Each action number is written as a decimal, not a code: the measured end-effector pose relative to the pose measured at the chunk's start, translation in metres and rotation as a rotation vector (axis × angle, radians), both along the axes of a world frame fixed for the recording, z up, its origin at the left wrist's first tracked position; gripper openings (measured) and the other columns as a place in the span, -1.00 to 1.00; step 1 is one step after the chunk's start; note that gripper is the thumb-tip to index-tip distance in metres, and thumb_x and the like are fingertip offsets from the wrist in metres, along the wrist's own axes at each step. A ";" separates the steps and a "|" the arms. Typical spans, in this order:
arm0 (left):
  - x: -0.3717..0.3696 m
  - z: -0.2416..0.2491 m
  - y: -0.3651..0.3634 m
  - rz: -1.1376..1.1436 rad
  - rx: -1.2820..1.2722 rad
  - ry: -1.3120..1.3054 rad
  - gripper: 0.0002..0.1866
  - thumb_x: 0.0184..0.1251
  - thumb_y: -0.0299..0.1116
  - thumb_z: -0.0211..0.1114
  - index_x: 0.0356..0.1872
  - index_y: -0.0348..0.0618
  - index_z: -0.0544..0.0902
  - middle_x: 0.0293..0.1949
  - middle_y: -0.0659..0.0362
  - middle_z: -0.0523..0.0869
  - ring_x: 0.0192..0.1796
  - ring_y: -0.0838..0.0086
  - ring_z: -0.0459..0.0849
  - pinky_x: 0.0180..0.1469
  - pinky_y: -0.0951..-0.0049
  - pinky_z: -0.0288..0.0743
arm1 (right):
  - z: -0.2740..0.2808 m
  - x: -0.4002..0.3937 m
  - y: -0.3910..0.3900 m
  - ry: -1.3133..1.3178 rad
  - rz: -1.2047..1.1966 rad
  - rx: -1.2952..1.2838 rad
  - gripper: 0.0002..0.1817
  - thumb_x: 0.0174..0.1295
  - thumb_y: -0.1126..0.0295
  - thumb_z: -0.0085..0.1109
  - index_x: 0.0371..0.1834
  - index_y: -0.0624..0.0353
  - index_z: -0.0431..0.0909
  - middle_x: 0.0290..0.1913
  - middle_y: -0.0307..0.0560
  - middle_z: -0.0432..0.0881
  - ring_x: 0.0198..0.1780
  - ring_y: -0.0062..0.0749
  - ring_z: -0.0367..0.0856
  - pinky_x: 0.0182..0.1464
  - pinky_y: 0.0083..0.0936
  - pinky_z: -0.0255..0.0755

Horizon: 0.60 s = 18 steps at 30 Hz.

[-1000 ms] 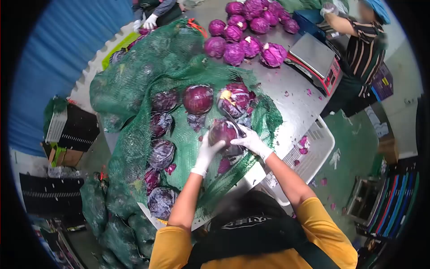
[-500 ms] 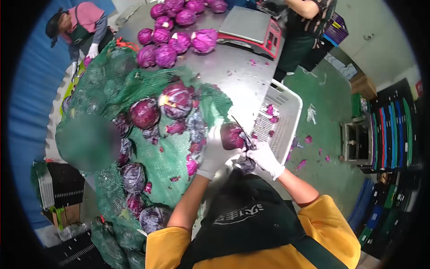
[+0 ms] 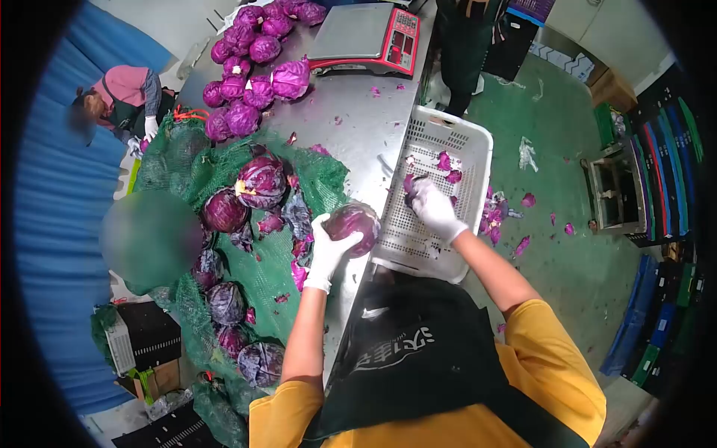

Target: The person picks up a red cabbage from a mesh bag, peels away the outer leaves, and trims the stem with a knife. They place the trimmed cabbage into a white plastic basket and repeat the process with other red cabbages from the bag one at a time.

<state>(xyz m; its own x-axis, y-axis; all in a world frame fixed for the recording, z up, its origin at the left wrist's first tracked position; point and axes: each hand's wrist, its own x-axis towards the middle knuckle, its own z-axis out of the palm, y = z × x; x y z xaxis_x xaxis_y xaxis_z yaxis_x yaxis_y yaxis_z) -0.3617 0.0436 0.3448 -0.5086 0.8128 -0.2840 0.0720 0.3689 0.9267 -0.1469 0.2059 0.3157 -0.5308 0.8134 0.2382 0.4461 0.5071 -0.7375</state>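
My left hand [image 3: 328, 254], in a white glove, holds a peeled, glossy red cabbage [image 3: 354, 227] at the edge of the metal table [image 3: 366, 142]. My right hand [image 3: 436, 209], also gloved, is over the white crate [image 3: 478, 190], closed around a dark purple cabbage leaf [image 3: 415, 188]. The knife cannot be made out clearly in this hand. A few loose leaf pieces [image 3: 444, 160] lie inside the crate. Left of my left hand, several unpeeled red cabbages [image 3: 225, 210] rest on a green mesh sack [image 3: 261, 299] with torn leaves among them.
Several bright, trimmed cabbages [image 3: 290, 79] are piled at the far end of the table beside a red scale [image 3: 358, 37]. One person in pink [image 3: 125, 86] works at the far left; another in a dark apron [image 3: 467, 45] stands beyond the crate. Leaf scraps [image 3: 493, 216] litter the green floor.
My right hand has moved up and away from the cabbage, over the crate. The knife seen in it before is no longer distinct. My left hand still holds the cabbage, slightly further left.
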 end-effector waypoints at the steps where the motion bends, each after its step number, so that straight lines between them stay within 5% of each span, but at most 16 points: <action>1: 0.008 0.002 0.002 0.002 -0.001 0.001 0.09 -0.23 -0.16 0.64 0.32 -0.31 0.14 0.22 -0.14 0.32 0.23 0.19 0.40 0.25 0.31 0.35 | -0.006 0.002 -0.010 0.123 0.145 0.463 -0.92 0.08 0.49 0.05 -0.36 0.23 0.44 -0.34 0.02 0.57 -0.32 0.01 0.59 -0.26 -0.19 0.49; 3: 0.028 0.022 0.007 0.075 -0.185 0.335 0.11 -0.26 -0.12 0.65 0.30 -0.41 0.15 0.21 -0.16 0.32 0.22 0.21 0.41 0.22 0.32 0.39 | 0.032 0.004 -0.038 -0.025 0.209 0.283 -0.93 0.15 0.47 0.02 -0.34 0.23 0.43 -0.35 0.10 0.58 -0.31 0.01 0.60 -0.26 -0.15 0.48; 5: 0.035 0.019 0.010 0.095 -0.194 0.413 0.12 -0.29 -0.08 0.66 0.25 -0.49 0.18 0.17 -0.15 0.38 0.18 0.22 0.46 0.19 0.34 0.41 | 0.052 0.002 -0.049 -0.184 0.263 -0.206 -0.90 0.20 0.41 0.01 -0.38 0.22 0.42 -0.44 0.14 0.57 -0.35 0.02 0.61 -0.28 -0.12 0.48; 8: 0.042 0.022 0.015 0.098 -0.118 0.319 -0.01 -0.27 -0.13 0.66 0.15 -0.49 0.30 0.02 -0.10 0.53 0.04 0.28 0.57 0.13 0.35 0.47 | 0.051 -0.001 -0.047 -0.271 0.295 -0.226 -0.83 0.23 0.35 0.00 -0.41 0.21 0.44 -0.52 0.14 0.57 -0.41 0.04 0.61 -0.31 -0.09 0.48; 18: 0.042 0.041 0.031 0.020 -0.273 0.393 -0.11 -0.27 -0.16 0.64 0.06 -0.42 0.35 0.01 -0.12 0.52 0.03 0.21 0.56 0.12 0.30 0.45 | 0.043 -0.012 -0.014 -0.390 0.489 -0.401 -0.76 0.20 0.31 0.03 -0.37 0.30 0.53 -0.43 0.22 0.59 -0.33 0.06 0.62 -0.24 -0.14 0.47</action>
